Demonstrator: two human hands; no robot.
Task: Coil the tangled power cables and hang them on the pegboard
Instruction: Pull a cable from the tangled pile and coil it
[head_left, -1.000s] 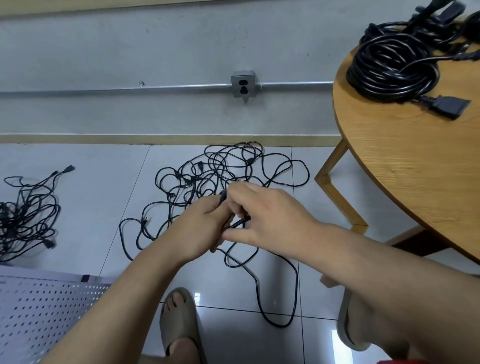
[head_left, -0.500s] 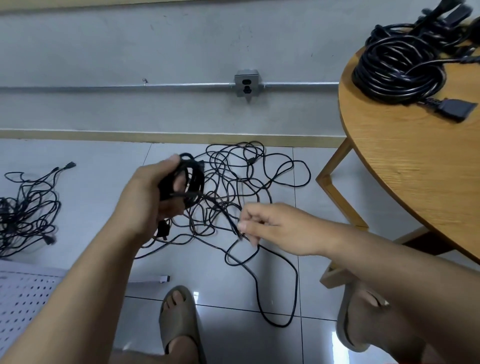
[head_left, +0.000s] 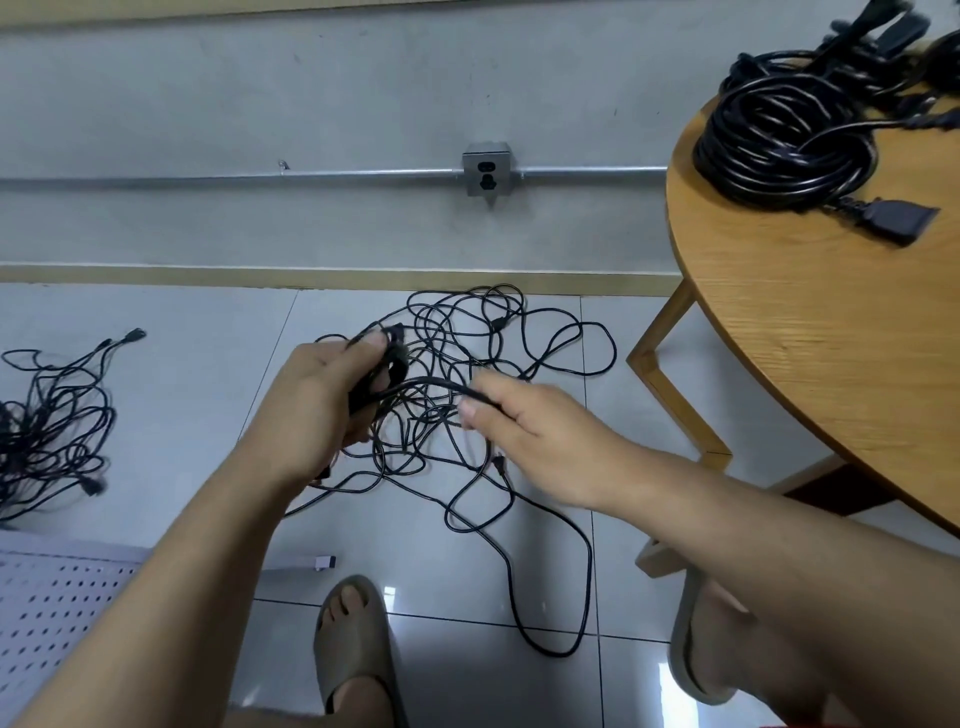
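Note:
A tangle of thin black power cables (head_left: 550, 338) lies on the tiled floor by the wall. My left hand (head_left: 317, 400) grips a small coil of black cable (head_left: 387, 364) above the tangle. A strand runs from that coil to my right hand (head_left: 530, 431), which pinches it between thumb and fingers. The loose end of the cable loops down over the tiles (head_left: 571, 597) towards my feet. A white pegboard (head_left: 57, 603) lies flat at the lower left, partly hidden by my left arm.
A second tangle of black cables (head_left: 52, 431) lies on the floor at the far left. A round wooden table (head_left: 831, 338) at the right carries thick coiled black cables (head_left: 779, 140). A wall socket (head_left: 487, 174) sits on a metal conduit. My sandalled feet (head_left: 353, 639) stand below.
My hands, together one second ago, parted as the left lifted the coil. Since half a second ago the left hand has moved right and the right hand has risen with the strand.

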